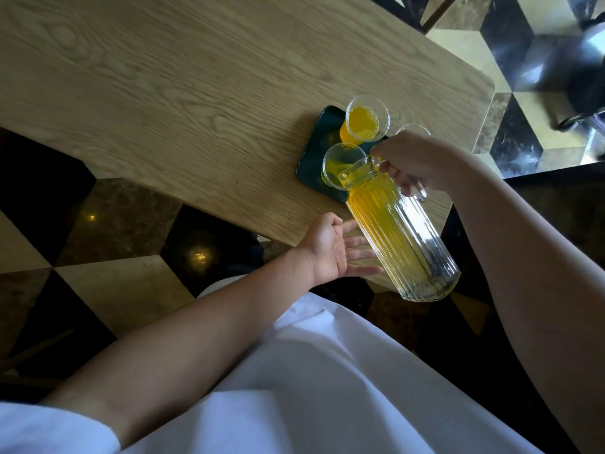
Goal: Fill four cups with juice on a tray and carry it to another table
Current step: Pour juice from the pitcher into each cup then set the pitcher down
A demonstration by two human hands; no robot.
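Tray (pixel 311 165) near table (pixel 163 93) edge, wide bare wood beyond; right hand (pixel 415 162) clamped on ribbed pitcher (pixel 402 237) handle, tilted over cup (pixel 343 165); left hand (pixel 334 247) spread flat beneath.

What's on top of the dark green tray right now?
On the dark green rectangular tray: a clear cup filled with orange juice and a clear cup being filled. A third rim peeks behind the right hand; anything else is covered.

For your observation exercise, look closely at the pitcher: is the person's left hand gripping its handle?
No. The right hand holds the handle of the pitcher, while the left hand lies open against its ribbed side.
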